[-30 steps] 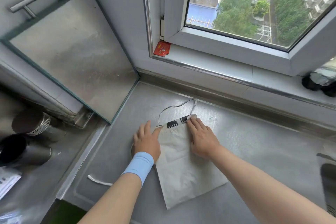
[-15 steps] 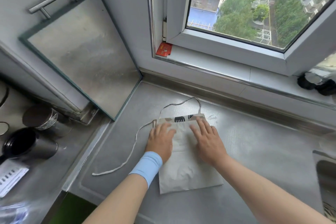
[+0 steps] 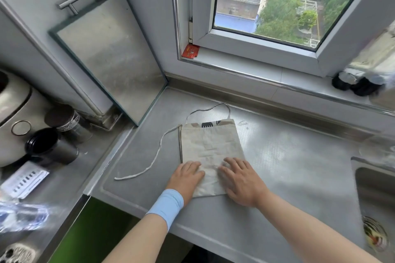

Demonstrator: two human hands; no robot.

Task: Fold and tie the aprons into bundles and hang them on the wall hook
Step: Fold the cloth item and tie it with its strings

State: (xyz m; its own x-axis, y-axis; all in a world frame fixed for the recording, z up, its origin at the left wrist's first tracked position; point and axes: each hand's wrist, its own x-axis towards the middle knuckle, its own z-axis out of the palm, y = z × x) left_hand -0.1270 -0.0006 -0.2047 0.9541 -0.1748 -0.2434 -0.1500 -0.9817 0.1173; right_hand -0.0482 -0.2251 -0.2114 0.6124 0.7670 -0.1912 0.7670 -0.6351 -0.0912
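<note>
From my console, the one worn item I can make out is a light blue wristband point(image 3: 166, 204), a smooth, snug tube of soft fabric circling the wrist just behind the left hand point(image 3: 188, 178). The left forearm point(image 3: 136, 237), right forearm point(image 3: 310, 228) and right hand point(image 3: 241, 181) are bare.
</note>
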